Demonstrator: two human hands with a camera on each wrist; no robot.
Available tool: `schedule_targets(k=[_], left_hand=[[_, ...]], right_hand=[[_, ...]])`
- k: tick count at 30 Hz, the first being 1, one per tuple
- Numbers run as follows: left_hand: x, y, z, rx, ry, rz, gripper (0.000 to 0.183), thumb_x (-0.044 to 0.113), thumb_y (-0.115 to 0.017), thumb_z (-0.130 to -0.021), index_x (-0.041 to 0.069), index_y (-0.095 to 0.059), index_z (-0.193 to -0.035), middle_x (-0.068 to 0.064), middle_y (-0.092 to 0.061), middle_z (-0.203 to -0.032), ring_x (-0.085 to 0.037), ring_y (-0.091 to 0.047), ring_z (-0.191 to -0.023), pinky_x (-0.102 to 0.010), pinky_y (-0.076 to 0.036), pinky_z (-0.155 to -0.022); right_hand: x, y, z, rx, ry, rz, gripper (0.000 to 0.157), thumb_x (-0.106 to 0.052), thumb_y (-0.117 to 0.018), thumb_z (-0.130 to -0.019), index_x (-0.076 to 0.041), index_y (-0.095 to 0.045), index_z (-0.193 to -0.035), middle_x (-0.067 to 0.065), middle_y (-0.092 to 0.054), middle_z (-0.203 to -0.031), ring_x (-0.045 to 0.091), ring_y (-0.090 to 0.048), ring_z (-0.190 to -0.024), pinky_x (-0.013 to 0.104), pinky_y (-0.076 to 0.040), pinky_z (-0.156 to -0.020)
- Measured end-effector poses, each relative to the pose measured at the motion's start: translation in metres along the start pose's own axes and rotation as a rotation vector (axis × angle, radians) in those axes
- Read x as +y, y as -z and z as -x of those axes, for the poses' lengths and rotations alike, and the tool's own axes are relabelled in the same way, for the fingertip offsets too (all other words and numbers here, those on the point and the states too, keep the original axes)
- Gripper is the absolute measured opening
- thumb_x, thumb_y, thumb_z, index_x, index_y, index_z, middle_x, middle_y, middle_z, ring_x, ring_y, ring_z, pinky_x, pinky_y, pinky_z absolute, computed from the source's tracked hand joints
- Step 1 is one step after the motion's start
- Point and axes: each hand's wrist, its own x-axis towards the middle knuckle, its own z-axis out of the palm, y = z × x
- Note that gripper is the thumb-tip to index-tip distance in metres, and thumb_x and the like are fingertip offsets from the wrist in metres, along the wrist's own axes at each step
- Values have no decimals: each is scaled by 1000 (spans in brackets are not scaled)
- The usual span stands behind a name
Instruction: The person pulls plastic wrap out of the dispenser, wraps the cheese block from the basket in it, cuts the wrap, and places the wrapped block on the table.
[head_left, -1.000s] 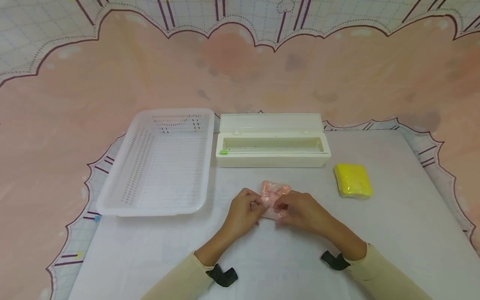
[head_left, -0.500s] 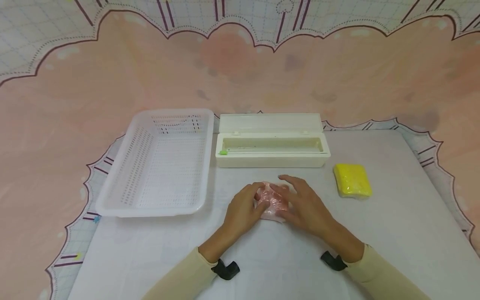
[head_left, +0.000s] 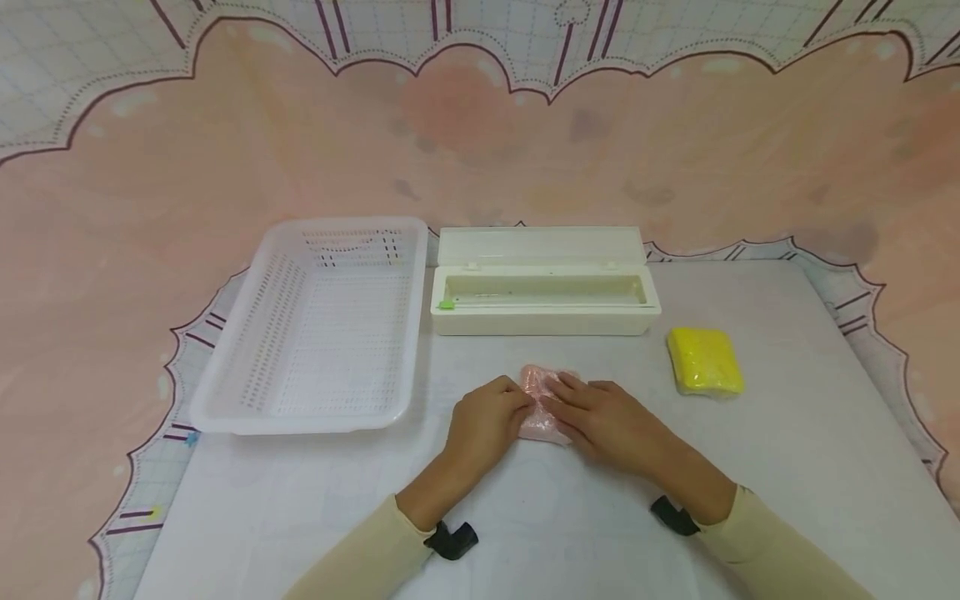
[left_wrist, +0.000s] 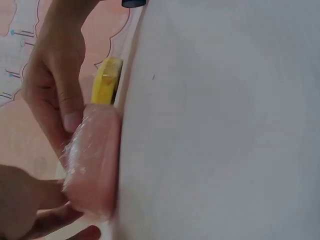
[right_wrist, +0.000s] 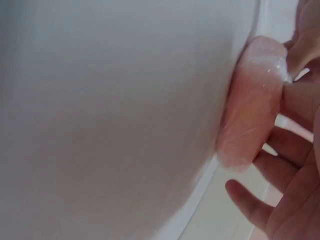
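Note:
A pink block (head_left: 543,427) wrapped in shiny clear film lies on the white-covered table, between the two hands. At its left side the left hand (head_left: 485,423) has curled fingers that pinch the film near the edge. The right hand (head_left: 617,431) lays fairly straight fingers over the top right of the block and presses the film. From the left wrist, the block (left_wrist: 95,167) looks thick and rounded, with creased film on its upper face. In the right wrist view, the right hand's fingers (right_wrist: 287,145) touch the block (right_wrist: 252,112) along its top.
Behind the hands sits a cream cling film dispenser (head_left: 543,322) with its lid raised and a green slider (head_left: 447,305) at the left. A white perforated basket (head_left: 408,350) stands left. A yellow film-wrapped block (head_left: 705,361) lies to the right.
The right hand lifted and spread its fingers half a second ago, then came down onto the wrapped block. The left hand's fingers have closed in at the film's left edge.

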Motion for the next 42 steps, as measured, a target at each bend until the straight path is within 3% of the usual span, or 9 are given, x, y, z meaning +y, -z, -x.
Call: schedule_targets(k=[4,9,13,17,22,29,36,39,42], left_hand=[[-5,9,2,-140,-114,-119,20,37,-74,-94,23,-81,-108,0,-64,-124,-19,-63,-105,-31,-58,-69],[-16,17,0,-291,-212,-114,49,38,-86,-82,24,-72,-128,-3,-33,-165,-28,-48,-140,-43,-58,-91],[-24,14,-5,-347,-247,-70,49,29,-84,-85,21,-68,-131,1,-29,-169,-28,-34,-153,-51,-54,-100],[-34,8,-10,-357,-264,39,41,30,-75,-94,20,-65,-132,-1,-41,-163,-23,-38,-151,-46,-47,-111],[-46,7,-12,-428,-146,333,46,33,-64,-102,19,-55,-145,3,-54,-151,-16,-50,-140,-37,-39,-117],[-42,12,-12,-518,46,671,23,46,-53,-105,29,-60,-120,9,-65,-103,-10,-59,-98,-30,-49,-88],[-28,10,-11,-573,221,1018,50,24,-73,-94,12,-53,-137,-4,-65,-129,-15,-66,-113,-31,-55,-95],[-23,8,-12,-542,322,1123,51,24,-72,-95,10,-52,-140,-7,-67,-129,-18,-69,-110,-31,-55,-92],[-18,5,-13,-532,375,1190,54,22,-71,-96,7,-49,-143,-12,-69,-128,-18,-70,-106,-31,-56,-91]], right_hand=[[6,2,6,-44,60,-71,55,-25,-71,-96,-23,-55,-148,5,-55,-151,31,-52,-141,53,-51,-104],[15,4,13,-151,84,-132,64,-39,-78,-89,-25,-55,-148,7,-44,-159,32,-39,-150,61,-43,-110],[19,3,10,-167,81,-131,65,-37,-81,-86,-28,-58,-146,4,-45,-159,30,-39,-150,62,-43,-110],[21,1,3,-76,107,-119,53,-26,-80,-88,-27,-64,-139,3,-56,-149,30,-51,-142,56,-51,-102],[23,-2,1,-2,49,-313,48,-14,-76,-91,-19,-66,-137,2,-66,-138,25,-62,-130,46,-56,-98],[21,-2,3,-11,-291,-838,31,-12,-62,-102,-14,-66,-132,2,-72,-125,16,-67,-107,29,-57,-93],[17,2,1,-176,-610,-1381,41,-30,-44,-111,-9,-48,-146,12,-63,-127,22,-64,-106,35,-59,-90],[11,6,0,-176,-698,-1574,51,-41,-42,-110,-9,-37,-150,14,-56,-129,25,-64,-106,44,-60,-89],[7,9,0,-142,-742,-1642,54,-46,-45,-108,-13,-34,-148,12,-51,-128,25,-61,-105,42,-61,-87]])
